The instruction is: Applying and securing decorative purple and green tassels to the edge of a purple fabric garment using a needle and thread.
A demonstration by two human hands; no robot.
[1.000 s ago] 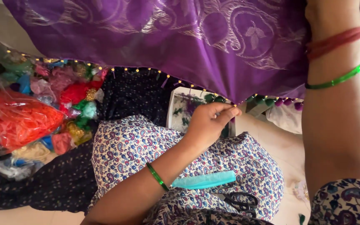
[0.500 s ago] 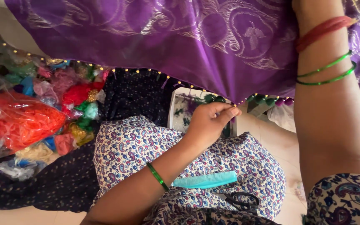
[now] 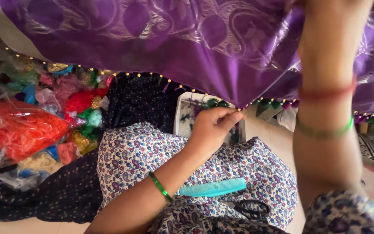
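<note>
Left hand (image 3: 211, 128) is pinching the beaded edge of the purple cloth (image 3: 161, 43); right hand is reaching up past the frame, grip unseen. Comb (image 3: 213, 188) is lying on the lap.

Purple cloth (image 3: 161, 47) above left hand (image 3: 211, 130): tonal paisley weave, gold-bead edge. Lap fabric (image 3: 139, 151) under it: white with blue-red paisley. Comb (image 3: 213, 188) near left forearm: teal. Left of hand: orange bag (image 3: 22, 128), multicolour tassels (image 3: 81, 97).
</note>
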